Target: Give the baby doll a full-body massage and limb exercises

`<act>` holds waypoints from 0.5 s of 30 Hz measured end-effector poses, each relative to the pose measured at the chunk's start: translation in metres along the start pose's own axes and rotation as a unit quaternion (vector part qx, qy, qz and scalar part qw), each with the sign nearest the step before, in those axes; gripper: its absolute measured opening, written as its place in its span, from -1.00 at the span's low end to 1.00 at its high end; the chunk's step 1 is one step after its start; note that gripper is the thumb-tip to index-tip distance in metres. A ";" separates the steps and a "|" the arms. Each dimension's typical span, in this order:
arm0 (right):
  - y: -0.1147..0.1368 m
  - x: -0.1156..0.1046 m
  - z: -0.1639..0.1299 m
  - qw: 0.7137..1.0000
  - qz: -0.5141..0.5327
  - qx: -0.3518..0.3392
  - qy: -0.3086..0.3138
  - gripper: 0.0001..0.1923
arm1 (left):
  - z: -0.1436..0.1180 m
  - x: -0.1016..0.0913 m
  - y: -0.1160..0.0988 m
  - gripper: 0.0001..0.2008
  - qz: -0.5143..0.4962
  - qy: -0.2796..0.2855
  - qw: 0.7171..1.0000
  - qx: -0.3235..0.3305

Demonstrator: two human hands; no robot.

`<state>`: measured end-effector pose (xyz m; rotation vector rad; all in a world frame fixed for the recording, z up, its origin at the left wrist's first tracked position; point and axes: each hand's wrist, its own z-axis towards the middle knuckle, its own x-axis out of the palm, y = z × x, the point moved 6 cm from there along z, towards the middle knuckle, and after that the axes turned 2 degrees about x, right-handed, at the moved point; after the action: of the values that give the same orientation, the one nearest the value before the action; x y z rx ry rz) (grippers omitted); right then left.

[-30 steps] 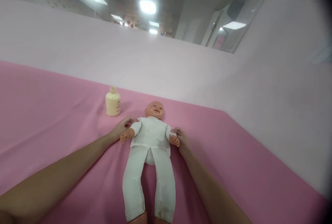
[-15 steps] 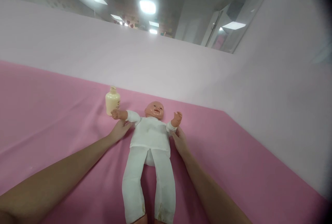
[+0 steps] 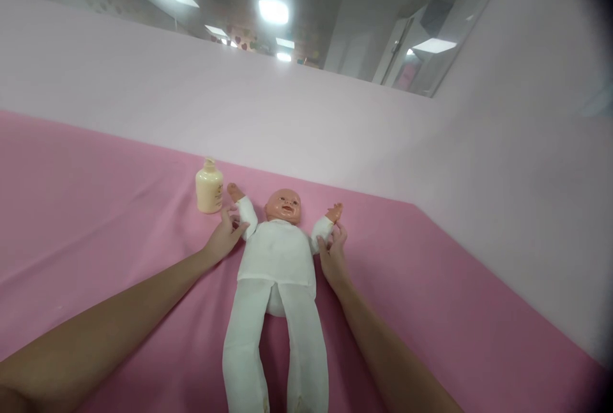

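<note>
A pink sheet (image 3: pixel 96 209) covers the surface. On it a doll (image 3: pixel 278 260) in white lies face up. The left hand (image 3: pixel 223 239) grips one raised doll arm, the right hand (image 3: pixel 332 253) the other. A cream bottle (image 3: pixel 209 188) stands just beside the left hand.

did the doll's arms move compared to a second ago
Yes. The doll's arms were down beside its torso; now both are raised toward its head, one fist close to the cream bottle, which stayed put.
</note>
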<state>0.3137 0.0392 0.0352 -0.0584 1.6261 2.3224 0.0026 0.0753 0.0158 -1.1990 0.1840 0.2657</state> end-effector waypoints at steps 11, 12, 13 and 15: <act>-0.010 -0.002 0.005 0.994 -0.095 0.049 -0.015 -0.51 | 0.000 0.001 -0.010 -0.38 0.106 0.042 0.993 0.032; -0.010 -0.002 0.005 0.994 -0.090 0.053 -0.010 -0.54 | 0.000 0.001 -0.012 -0.39 0.101 0.047 0.993 0.034; -0.011 -0.001 0.005 0.995 -0.080 0.056 -0.003 -0.57 | -0.001 0.001 -0.013 -0.41 0.094 0.054 0.993 0.037; -0.012 -0.001 0.005 0.997 -0.053 0.062 0.012 -0.63 | -0.002 0.001 -0.016 -0.47 0.077 0.075 0.994 0.037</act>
<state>0.3183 0.0478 0.0259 -0.1415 1.7310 2.1459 0.0085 0.0679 0.0289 -1.1339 0.4155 0.2999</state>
